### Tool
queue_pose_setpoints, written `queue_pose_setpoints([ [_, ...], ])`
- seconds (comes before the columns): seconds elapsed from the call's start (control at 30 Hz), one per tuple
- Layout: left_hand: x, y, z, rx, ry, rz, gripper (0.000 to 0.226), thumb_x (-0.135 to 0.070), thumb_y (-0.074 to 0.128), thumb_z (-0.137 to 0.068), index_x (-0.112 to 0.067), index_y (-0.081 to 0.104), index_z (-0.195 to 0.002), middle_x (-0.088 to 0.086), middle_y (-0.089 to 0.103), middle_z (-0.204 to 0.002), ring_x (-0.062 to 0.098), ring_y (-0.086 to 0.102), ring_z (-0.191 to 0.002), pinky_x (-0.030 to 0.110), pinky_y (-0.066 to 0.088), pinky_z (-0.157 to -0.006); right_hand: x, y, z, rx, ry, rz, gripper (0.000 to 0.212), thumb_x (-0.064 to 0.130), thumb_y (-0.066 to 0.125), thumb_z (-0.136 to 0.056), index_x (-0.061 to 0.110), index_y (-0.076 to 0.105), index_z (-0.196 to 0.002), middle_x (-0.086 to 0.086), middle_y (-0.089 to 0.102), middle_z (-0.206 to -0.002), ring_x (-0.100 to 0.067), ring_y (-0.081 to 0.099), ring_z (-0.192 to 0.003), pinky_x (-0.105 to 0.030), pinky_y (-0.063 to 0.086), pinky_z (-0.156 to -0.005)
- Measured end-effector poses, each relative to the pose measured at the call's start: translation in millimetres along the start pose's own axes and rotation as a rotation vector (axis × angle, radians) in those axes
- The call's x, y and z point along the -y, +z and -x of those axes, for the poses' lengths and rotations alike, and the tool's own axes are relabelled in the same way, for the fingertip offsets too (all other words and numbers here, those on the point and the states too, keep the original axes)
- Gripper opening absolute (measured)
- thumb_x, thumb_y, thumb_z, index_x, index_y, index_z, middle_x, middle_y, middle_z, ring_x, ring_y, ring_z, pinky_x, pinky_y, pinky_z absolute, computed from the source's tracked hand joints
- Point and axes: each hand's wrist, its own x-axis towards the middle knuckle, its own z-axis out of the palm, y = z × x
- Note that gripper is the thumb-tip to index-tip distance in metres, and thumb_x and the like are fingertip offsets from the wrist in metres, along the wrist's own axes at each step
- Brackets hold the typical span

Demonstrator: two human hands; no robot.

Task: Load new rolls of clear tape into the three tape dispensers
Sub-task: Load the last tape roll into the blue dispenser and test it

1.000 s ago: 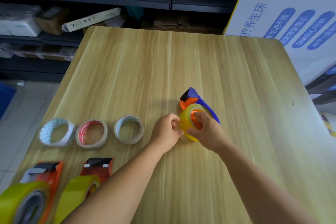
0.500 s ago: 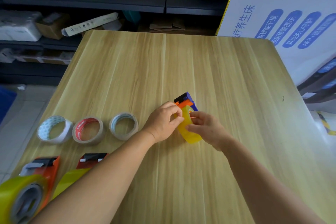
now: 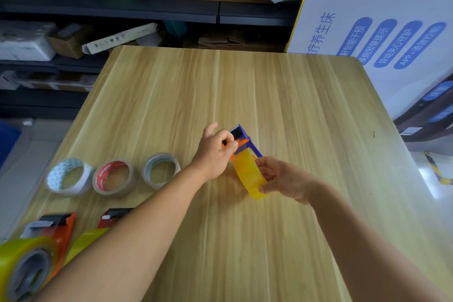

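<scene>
A blue and orange tape dispenser (image 3: 246, 138) stands mid-table with a yellowish clear tape roll (image 3: 248, 175) mounted in it. My right hand (image 3: 282, 179) grips the roll from the right side. My left hand (image 3: 217, 151) pinches the tape end at the dispenser's orange front, near the black blade guard. Two orange dispensers (image 3: 52, 230) (image 3: 114, 216) holding yellowish rolls lie at the near left corner, the second partly hidden by my left forearm.
Three nearly spent tape rolls sit in a row at the left: a white one (image 3: 69, 176), a red-cored one (image 3: 114, 178) and a grey one (image 3: 160, 170). A large white printed box (image 3: 382, 32) stands at the far right. Dark shelves with boxes run behind the wooden table (image 3: 245, 81).
The dispenser has turned edge-on, roll facing me. My left hand moved up from the roll to the dispenser's front end; my right hand shifted to the roll's right side.
</scene>
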Motion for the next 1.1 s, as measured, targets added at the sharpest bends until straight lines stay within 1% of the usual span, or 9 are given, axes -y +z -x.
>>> queue_pose_setpoints([
  [0.1, -5.2, -3.5, -4.9, 0.063, 0.040, 0.004, 0.023, -0.019, 0.052, -0.093, -0.022, 0.046, -0.071, 0.002, 0.053, -0.100, 0.015, 0.048, -0.086, 0.008, 0.035, -0.064, 0.9, -2.6, 1.7, 0.038, 0.003, 0.008, 0.062, -0.017, 0.063, -0.075, 0.012, 0.048, -0.128, -0.007, 0.061, -0.123, -0.018, 0.058, -0.106, -0.029, 0.050, -0.086],
  [0.23, -7.7, -0.9, -9.2, 0.066, 0.055, -0.126, 0.018, -0.026, 0.053, -0.091, -0.019, 0.051, -0.075, -0.006, 0.053, -0.079, 0.021, 0.045, -0.089, 0.034, 0.042, -0.075, 2.6, -8.7, 2.0, 0.066, 0.037, 0.056, 0.061, -0.017, 0.063, -0.074, 0.014, 0.049, -0.125, -0.005, 0.062, -0.117, -0.019, 0.057, -0.103, -0.031, 0.047, -0.086],
  [0.3, -8.7, -0.5, -11.7, 0.009, 0.040, -0.119, 0.020, -0.028, 0.053, -0.091, -0.022, 0.048, -0.072, -0.010, 0.051, -0.070, 0.020, 0.048, -0.083, 0.032, 0.040, -0.070, 7.0, -8.6, -0.1, 0.016, 0.056, 0.164, 0.054, -0.005, 0.069, -0.073, 0.018, 0.052, -0.119, -0.004, 0.063, -0.112, -0.021, 0.058, -0.101, -0.034, 0.048, -0.086],
  [0.37, -9.3, -1.1, -14.1, -0.058, 0.005, -0.089, 0.022, -0.028, 0.053, -0.090, -0.022, 0.045, -0.070, -0.009, 0.050, -0.064, 0.011, 0.048, -0.067, 0.027, 0.037, -0.059, 14.0, -2.4, -2.5, -0.075, 0.085, 0.302, 0.046, 0.018, 0.077, -0.068, 0.024, 0.055, -0.108, 0.000, 0.064, -0.101, -0.020, 0.060, -0.092, -0.034, 0.050, -0.078],
  [0.43, -8.6, -2.2, -14.0, -0.092, -0.027, -0.123, 0.022, -0.030, 0.053, -0.089, -0.023, 0.044, -0.070, -0.007, 0.049, -0.061, 0.008, 0.046, -0.059, 0.027, 0.036, -0.056, 20.8, 10.0, -5.9, -0.170, 0.124, 0.341, 0.052, 0.039, 0.082, -0.061, 0.027, 0.053, -0.102, 0.006, 0.061, -0.088, -0.010, 0.058, -0.079, -0.027, 0.046, -0.063],
  [0.53, -6.3, -2.7, -9.8, -0.081, -0.039, -0.236, 0.023, -0.037, 0.049, -0.091, -0.026, 0.042, -0.071, -0.007, 0.050, -0.061, 0.012, 0.048, -0.058, 0.030, 0.039, -0.054, 23.5, 30.8, -11.4, -0.323, 0.140, 0.310, 0.068, 0.052, 0.082, -0.053, 0.032, 0.038, -0.102, 0.015, 0.052, -0.079, 0.000, 0.050, -0.067, -0.021, 0.035, -0.050],
  [0.7, -7.1, -4.4, -3.3, -0.071, -0.060, -0.363, 0.024, -0.043, 0.043, -0.094, -0.025, 0.042, -0.078, -0.002, 0.060, -0.071, 0.022, 0.056, -0.066, 0.033, 0.042, -0.056, 22.2, 41.2, -12.6, -0.354, 0.125, 0.384, 0.064, 0.048, 0.080, -0.054, 0.030, 0.039, -0.100, 0.012, 0.052, -0.078, -0.001, 0.050, -0.063, -0.021, 0.034, -0.044],
  [0.87, -10.6, -7.9, -2.8, -0.157, 0.016, -0.351, 0.021, -0.040, 0.048, -0.092, -0.027, 0.043, -0.075, -0.006, 0.054, -0.088, 0.018, 0.054, -0.072, 0.024, 0.031, -0.052, 24.5, 35.8, -11.5, -0.344, 0.058, 0.365, 0.064, 0.040, 0.081, -0.058, 0.030, 0.041, -0.107, 0.010, 0.054, -0.081, -0.004, 0.054, -0.068, -0.023, 0.039, -0.050],
  [1.1, -11.3, -16.7, -10.2, -0.113, -0.080, -0.103, 0.023, -0.036, 0.062, -0.084, -0.026, 0.051, -0.066, -0.009, 0.057, -0.071, 0.008, 0.050, -0.061, 0.025, 0.038, -0.054, 26.7, 26.7, -7.9, -0.317, 0.021, 0.412, 0.070, 0.037, 0.081, -0.060, 0.030, 0.044, -0.118, 0.013, 0.052, -0.083, -0.003, 0.052, -0.068, -0.022, 0.037, -0.047],
])
